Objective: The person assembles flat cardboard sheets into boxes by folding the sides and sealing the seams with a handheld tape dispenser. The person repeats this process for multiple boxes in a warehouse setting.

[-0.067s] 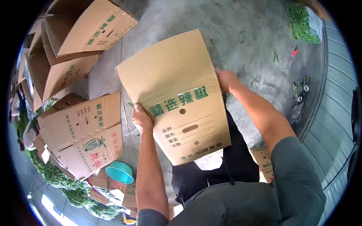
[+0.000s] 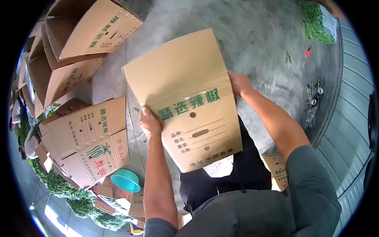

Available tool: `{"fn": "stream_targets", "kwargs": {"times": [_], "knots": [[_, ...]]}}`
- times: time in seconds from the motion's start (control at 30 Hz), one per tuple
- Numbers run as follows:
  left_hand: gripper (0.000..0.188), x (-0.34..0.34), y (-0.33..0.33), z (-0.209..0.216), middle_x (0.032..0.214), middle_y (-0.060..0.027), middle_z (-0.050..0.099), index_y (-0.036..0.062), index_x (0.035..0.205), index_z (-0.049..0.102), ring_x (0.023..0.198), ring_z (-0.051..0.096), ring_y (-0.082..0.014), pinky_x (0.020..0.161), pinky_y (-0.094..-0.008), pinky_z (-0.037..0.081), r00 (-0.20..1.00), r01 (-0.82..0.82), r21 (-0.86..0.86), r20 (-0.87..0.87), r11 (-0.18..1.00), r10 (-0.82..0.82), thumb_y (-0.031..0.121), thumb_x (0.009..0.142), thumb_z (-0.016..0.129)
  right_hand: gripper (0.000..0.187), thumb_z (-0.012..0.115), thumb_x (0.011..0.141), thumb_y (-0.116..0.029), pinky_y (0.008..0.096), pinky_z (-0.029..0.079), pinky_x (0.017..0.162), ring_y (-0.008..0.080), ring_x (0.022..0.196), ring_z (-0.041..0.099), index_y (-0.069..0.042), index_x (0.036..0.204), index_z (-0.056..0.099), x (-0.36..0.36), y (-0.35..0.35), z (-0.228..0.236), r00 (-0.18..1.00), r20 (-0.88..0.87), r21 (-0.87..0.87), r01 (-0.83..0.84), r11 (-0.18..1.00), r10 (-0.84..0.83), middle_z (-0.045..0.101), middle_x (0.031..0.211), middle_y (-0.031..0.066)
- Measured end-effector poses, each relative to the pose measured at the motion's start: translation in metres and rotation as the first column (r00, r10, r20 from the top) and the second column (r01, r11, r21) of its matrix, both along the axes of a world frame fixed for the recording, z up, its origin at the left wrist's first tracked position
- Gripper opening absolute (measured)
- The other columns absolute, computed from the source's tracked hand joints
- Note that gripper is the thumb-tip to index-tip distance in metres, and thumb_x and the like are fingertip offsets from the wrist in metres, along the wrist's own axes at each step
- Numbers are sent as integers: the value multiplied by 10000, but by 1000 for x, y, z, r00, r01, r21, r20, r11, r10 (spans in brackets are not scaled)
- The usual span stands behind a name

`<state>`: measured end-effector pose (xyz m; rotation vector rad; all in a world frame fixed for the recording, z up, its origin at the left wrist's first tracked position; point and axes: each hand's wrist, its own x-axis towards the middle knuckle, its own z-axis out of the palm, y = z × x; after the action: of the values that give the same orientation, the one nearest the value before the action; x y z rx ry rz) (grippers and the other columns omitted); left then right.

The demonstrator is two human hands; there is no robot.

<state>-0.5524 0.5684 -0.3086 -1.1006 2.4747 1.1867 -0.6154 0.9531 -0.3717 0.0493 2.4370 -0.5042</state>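
In front of my body I hold up a brown cardboard carton (image 2: 177, 75) with green print, a slot and round holes on its near panel. Its plain flap stretches away from me past a crease. My left hand (image 2: 151, 123) grips the left edge near that crease, thumb on the face and fingers behind. On the opposite edge my right hand (image 2: 239, 83) is closed around the board, its fingertips partly hidden. Whether the carton is flat or partly unfolded I cannot tell.
Opened cartons (image 2: 85, 35) are stacked at the far left. Nearer lie another printed carton (image 2: 89, 138), a turquoise basin (image 2: 125, 180) and long green vegetables (image 2: 55, 179). More greens (image 2: 316, 23) sit at the far right, by a ribbed wall (image 2: 355, 91). Small cartons (image 2: 275, 168) stand beside my legs.
The carton and both my hands have shifted very slightly to the right in the picture. My grip looks the same.
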Motion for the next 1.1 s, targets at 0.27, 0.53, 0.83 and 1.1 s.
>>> {"fn": "stream_targets", "kwargs": {"times": [0.27,0.53,0.83,1.1], "knots": [[641,8,95,20,1126,-103,678,-50,1241,647,995,653,-234,868,-332,546,982,-56,686,-94,725,164,544,1029,532,476,682,943,-218,380,530,938,296,1069,686,-18,1351,543,83,73,154,721,-397,-195,538,820,-568,693,1192,173],[604,62,42,-223,952,-166,735,-67,1073,671,862,682,-339,812,-432,504,940,113,-233,340,966,-28,522,964,597,502,671,975,-225,370,513,908,278,1051,676,-3,1382,475,100,98,99,658,-459,-137,611,780,-596,677,1180,197],[530,81,-16,-184,1020,-170,744,-48,1123,709,911,691,-262,816,-388,522,976,-203,379,149,903,157,449,947,654,417,641,984,-239,363,518,882,230,969,654,-8,1313,529,85,122,89,639,-308,-258,657,708,-705,678,1089,145],[210,69,24,165,931,-152,738,-22,1020,719,885,706,-230,775,-380,549,973,217,292,10,932,-229,135,881,738,502,732,883,-333,373,529,866,271,984,689,-54,1275,591,159,96,11,732,34,-231,668,708,-680,706,1112,172]]}}
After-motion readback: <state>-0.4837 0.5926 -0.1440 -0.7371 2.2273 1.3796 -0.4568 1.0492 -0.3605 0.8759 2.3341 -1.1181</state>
